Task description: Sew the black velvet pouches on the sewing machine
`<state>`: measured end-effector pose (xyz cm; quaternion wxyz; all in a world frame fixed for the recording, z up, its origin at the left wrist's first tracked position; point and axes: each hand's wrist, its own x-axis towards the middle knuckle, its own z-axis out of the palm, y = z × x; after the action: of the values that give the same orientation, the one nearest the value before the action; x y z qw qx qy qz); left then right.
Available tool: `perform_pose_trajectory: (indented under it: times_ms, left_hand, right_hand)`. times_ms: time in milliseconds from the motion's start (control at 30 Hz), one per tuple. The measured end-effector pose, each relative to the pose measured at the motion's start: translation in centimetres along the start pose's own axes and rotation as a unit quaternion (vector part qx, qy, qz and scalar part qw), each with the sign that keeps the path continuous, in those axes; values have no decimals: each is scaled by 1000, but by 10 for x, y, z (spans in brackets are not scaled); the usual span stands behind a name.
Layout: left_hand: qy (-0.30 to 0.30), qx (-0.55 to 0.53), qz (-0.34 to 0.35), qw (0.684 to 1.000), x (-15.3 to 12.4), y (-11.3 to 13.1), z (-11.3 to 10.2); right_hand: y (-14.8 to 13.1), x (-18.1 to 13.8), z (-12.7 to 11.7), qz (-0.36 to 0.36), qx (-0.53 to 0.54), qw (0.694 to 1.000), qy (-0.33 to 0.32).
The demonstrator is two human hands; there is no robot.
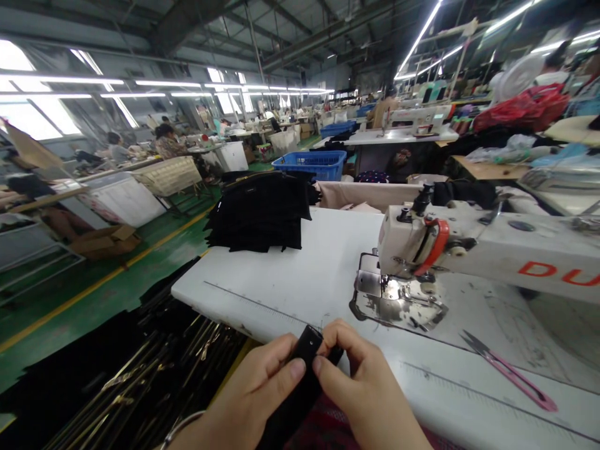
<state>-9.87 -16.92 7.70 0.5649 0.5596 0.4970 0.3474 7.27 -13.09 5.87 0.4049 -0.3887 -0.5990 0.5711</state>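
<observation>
My left hand (255, 384) and my right hand (359, 375) meet at the front edge of the white sewing table (337, 244). Between them is a narrow black folded piece (307, 347), leather or cloth, with a small pale dot near its upper end. The left thumb presses on its face, while the right thumb and fingers pinch its right edge. Its lower part hangs toward my lap, partly hidden by my hands. To the right stands a white sewing machine (469, 244) with a red-orange guard. Pink-handled thread snips (513, 375) lie below it.
Stacked black pieces (260, 209) cover the table's far left corner. Below on the left lie black pieces with gold zippers (140, 381). A blue plastic basket (312, 164) stands behind the table. Other people sit at workstations farther back.
</observation>
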Motion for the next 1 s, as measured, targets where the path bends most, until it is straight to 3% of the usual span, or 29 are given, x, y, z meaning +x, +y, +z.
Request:
perform_pose_trajectory:
  times_ms: [267,367,433,467,533,600,633,700,767,833,900,933,1000]
  left_hand:
    - [-54,10,18,998,11,-8,13]
    - [-51,-19,-4,998,17,-13,15]
    - [-35,-71,-36,996,20,-15,16]
    - [-25,-93,-50,994,21,-16,17]
    - [-5,-114,-65,991,23,-17,18]
    - [-1,-116,-67,991,25,-17,21]
    - [-3,-117,-67,991,26,-16,23]
    - [-6,-122,-74,990,28,-14,27]
    - [-11,-123,-79,989,28,-12,30]
    - [-16,-116,-73,990,29,-11,33]
    - [-20,-104,-66,992,29,-9,35]
    - [-21,-98,-66,993,29,-9,36]
    - [-24,-91,-70,993,29,-7,37]
  right_hand:
    - [6,-7,-2,9,0,999,38]
    - [10,-16,-31,-31,-48,998,30]
    - [22,-26,-72,-77,-169,980,68]
    - [32,-33,-97,-87,-266,951,131]
    - [59,-48,-150,-81,-467,849,233]
    - [89,-63,-195,-56,-607,752,252]
    - [103,-70,-211,-47,-646,723,241]
    - [121,-79,-229,-42,-684,701,198]
    - [125,-82,-229,-34,-684,704,189]
    - [114,-80,-213,-19,-641,731,233]
    - [91,-77,-185,-14,-554,789,265]
    - [76,-75,-168,-22,-508,824,249]
    - [46,-73,-134,-44,-448,881,148]
